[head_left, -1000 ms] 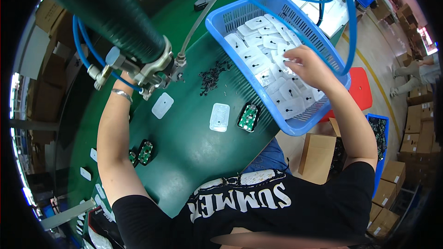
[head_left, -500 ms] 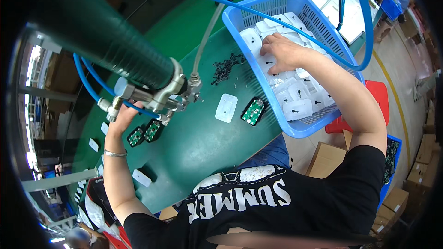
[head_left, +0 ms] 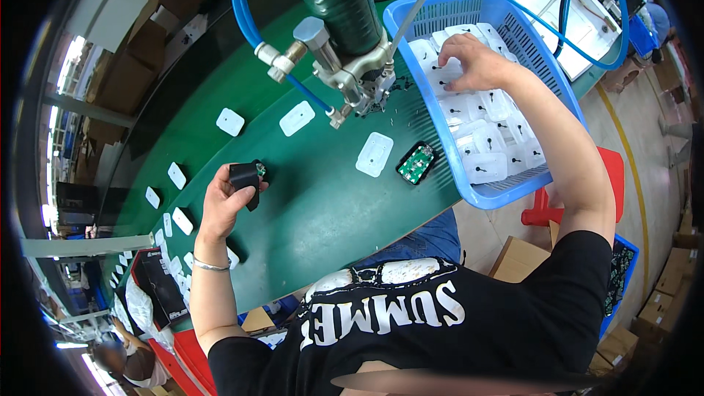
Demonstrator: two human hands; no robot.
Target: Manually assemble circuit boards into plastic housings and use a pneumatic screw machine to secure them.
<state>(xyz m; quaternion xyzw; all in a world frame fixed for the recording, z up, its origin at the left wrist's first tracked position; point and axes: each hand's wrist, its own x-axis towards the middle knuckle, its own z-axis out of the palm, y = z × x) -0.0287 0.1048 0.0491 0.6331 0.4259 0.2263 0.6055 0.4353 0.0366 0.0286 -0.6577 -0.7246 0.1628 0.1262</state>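
Note:
My left hand grips black plastic housings above the left part of the bench, with a bit of circuit board showing at one edge; I cannot tell how many there are. Inside the blue basket, my right hand reaches over white translucent covers, thumb and fingers apart, touching those near the far left side. Each cover carries a small black piece. On the green bench lie a black housing with a green circuit board and, beside it, a single white cover.
A dark cylindrical tool with metal fittings and blue air hoses hangs over the bench. More white covers lie scattered at the left. A red stool and cardboard boxes stand on the floor at the right.
My left hand has lifted the black housings off the bench. The view has shifted, and the hanging tool now appears farther right. My right hand remains over the covers.

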